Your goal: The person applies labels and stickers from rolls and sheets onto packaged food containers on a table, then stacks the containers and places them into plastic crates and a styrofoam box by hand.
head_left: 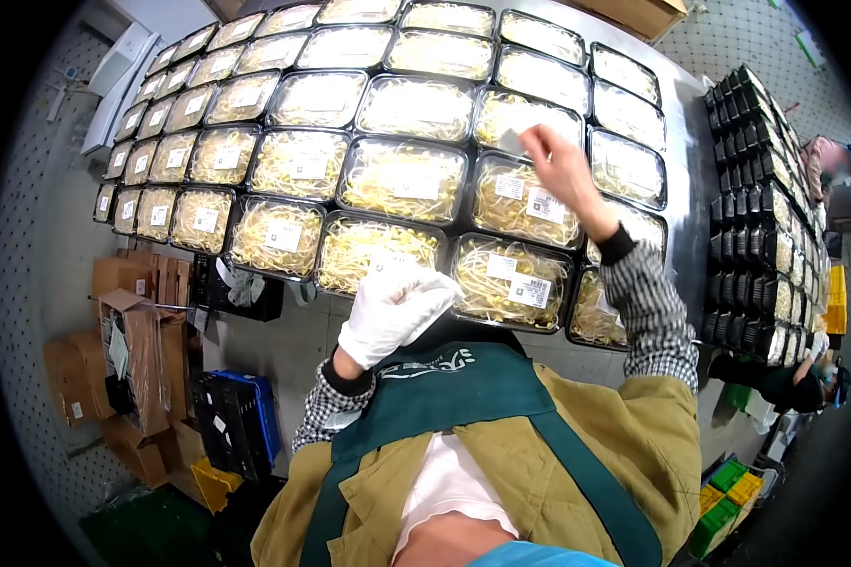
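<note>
Rows of black trays of bean sprouts under clear film cover the table, many with white printed labels. My right hand (560, 170), bare, is raised above the trays on the right with its fingers pinched. A small pale sticker (512, 142) shows at its fingertips, over a sprout tray (528, 115). Just below that hand, another tray (501, 210) bears two labels. My left hand (399, 307), in a white glove, is closed near the front edge, beside a sprout tray (373, 248). Whatever its curled fingers may hold is hidden. To its right, a front tray (482, 283) also carries two labels.
Tall stacks of packed trays (761, 217) stand right of the metal table (687, 203). Cardboard boxes (128, 350) and a black-and-blue crate (236, 425) sit on the floor at left. Another person (804, 383) is at the far right, near green and yellow crates (728, 496).
</note>
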